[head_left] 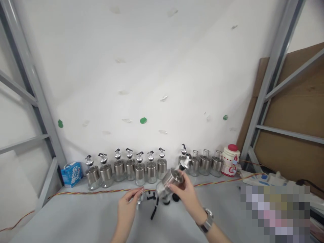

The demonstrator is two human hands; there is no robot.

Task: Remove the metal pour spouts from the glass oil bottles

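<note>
My right hand (186, 192) is wrapped round an oil bottle (165, 184) of clear glass with a steel sleeve. It is tilted, its neck up to the right, topped by a silver and black pourer (185, 163). Fingers and thumb of my left hand (129, 202) are pinched together at a small shiny piece (140, 199), too blurred to name. Between the hands, several small black parts (153, 213) lie on the grey table (83, 216). A round black piece (175, 197) rests below the held bottle.
Several similar bottles with pourers (105, 175) line the wall at left and centre. Bottles without pourers (204, 165) stand right, beside a red and white jar (230, 161). A blue box (72, 174) is far left. A twisted cord (101, 192) crosses the table.
</note>
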